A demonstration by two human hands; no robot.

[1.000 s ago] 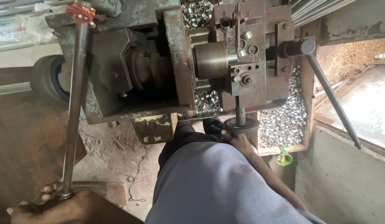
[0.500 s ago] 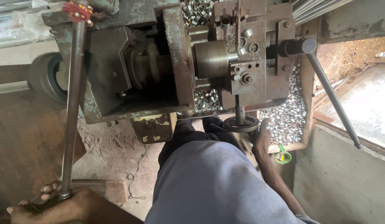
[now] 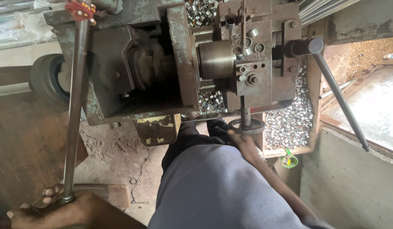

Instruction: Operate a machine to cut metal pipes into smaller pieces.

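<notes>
Head view shows the left hand [image 3: 61, 208] clamped around the lower end of a long steel lever [image 3: 73, 110] at the lathe's [image 3: 133, 68] left side; the right hand [image 3: 243, 142] grips the small handwheel [image 3: 246, 126] at its front edge, beside a heap of cut metal rings [image 3: 289, 123]

Soft daylight from the right, dim machine recesses, slight motion blur.

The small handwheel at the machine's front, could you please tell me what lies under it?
Under the handwheel the right hand reaches up; beside it lie metal rings. The leg hides the floor below.
</notes>
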